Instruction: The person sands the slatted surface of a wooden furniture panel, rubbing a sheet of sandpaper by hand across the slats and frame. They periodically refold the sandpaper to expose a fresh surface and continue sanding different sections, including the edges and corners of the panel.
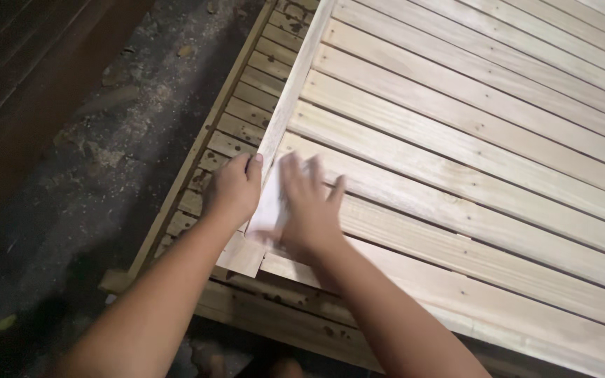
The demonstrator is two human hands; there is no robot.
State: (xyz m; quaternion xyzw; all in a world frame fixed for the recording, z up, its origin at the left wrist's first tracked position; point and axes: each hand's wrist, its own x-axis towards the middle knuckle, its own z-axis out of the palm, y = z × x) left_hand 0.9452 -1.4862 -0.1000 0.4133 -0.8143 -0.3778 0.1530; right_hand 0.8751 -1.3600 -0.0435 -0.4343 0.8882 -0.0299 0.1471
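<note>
Both forearms reach in; my left grip (234,189) clamps the pale slatted panel's edge strip (290,91), right grip (309,206) presses a blurry white sheet (269,203) flat, fingers spread.

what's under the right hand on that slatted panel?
A pale sheet, likely sandpaper, lies under the right hand, pressed flat on the wooden slats beside the edge rail. The left hand steadies that rail. The sheet's far part and the wood beneath are covered.

A pale slatted wooden panel (470,140) fills the right of the frame; it lies on a darker slatted frame (239,112) showing at centre left; dusty floor (92,161) spreads across the left.
</note>
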